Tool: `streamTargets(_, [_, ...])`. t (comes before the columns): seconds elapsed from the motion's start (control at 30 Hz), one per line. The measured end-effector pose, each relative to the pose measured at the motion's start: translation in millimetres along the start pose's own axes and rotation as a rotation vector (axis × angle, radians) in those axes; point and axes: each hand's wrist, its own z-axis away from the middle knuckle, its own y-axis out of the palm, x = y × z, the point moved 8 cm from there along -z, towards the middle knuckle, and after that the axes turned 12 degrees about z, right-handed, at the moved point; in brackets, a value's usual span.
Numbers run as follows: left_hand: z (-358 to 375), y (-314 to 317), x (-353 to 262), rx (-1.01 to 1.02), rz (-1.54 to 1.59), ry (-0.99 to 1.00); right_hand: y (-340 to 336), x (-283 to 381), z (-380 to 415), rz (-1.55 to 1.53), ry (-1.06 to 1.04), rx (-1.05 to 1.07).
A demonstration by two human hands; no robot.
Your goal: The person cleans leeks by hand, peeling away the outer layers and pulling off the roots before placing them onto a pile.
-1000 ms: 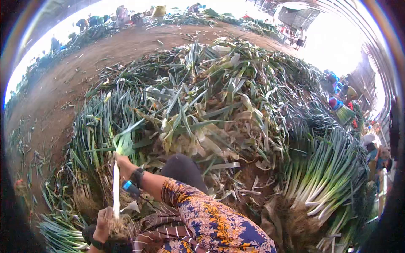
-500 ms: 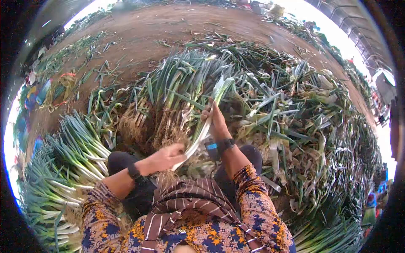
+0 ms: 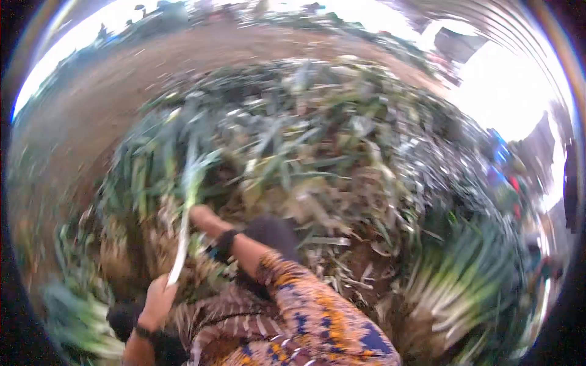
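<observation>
A single leek [image 3: 181, 247] slants upward in front of me, its white stalk low and its green leaves at the top. My left hand [image 3: 160, 300] is closed around its lower end. Beside the upper stalk, where white turns to green, is my right hand [image 3: 204, 218]; its fingers are smeared and partly hidden, so their grip does not show. Behind the leek, a heap of leeks with brown roots [image 3: 125, 250] lies on the ground, blurred.
Bundled leeks [image 3: 461, 283] lie at the right, and more leeks [image 3: 82, 317] at the lower left. A wide pile of loose leaves and trimmings [image 3: 317, 158] spreads ahead. Beyond it is brown bare ground [image 3: 122, 79]. My dark-clad knee [image 3: 271, 235] juts up beside my right forearm.
My view has swung to the right, blurring the scene and bringing the right-hand bundle fully into sight. My left hand still holds the leek's lower end, and the leek stands more upright.
</observation>
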Motion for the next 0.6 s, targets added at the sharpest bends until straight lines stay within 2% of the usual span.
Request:
streamTargets(0.07, [2.9, -3.7, 16.1, -0.008, 0.071, -0.108, -9.7, 60.7, 48.9, 0.211, 0.080, 0.121])
streamTargets(0.13, [5.8, -6.1, 10.0, 0.014, 0.032, -0.111, -0.3, 73.6, 43.3, 0.725, -0.480, 0.161])
streamTargets(0.2, [7.1, -5.4, 11.3, 0.022, 0.024, -0.108, -8.4, 47.5, 52.9, 0.236, 0.160, 0.213])
streamTargets(0.3, [10.3, -7.8, 12.1, 0.021, 0.022, -0.111, -6.8, 46.3, 44.2, 0.581, -0.025, 0.234])
streamTargets(0.4, [11.8, -8.3, 17.8, 0.000, 0.050, -0.138, -6.1, 35.3, 50.1, 0.306, 0.128, 0.226])
streamTargets(0.5, [14.0, -9.3, 20.7, -0.014, 0.136, -0.163, -5.1, 34.6, 57.4, 0.315, 0.221, 0.257])
streamTargets(0.57, [14.5, -10.4, 14.5, -0.014, 0.132, -0.146, 9.0, 1.1, 42.5, 0.104, 0.181, 0.308])
streamTargets(0.6, [14.2, -10.4, 13.2, -0.011, 0.119, -0.142, 10.8, 7.1, 41.5, 0.193, 0.052, 0.333])
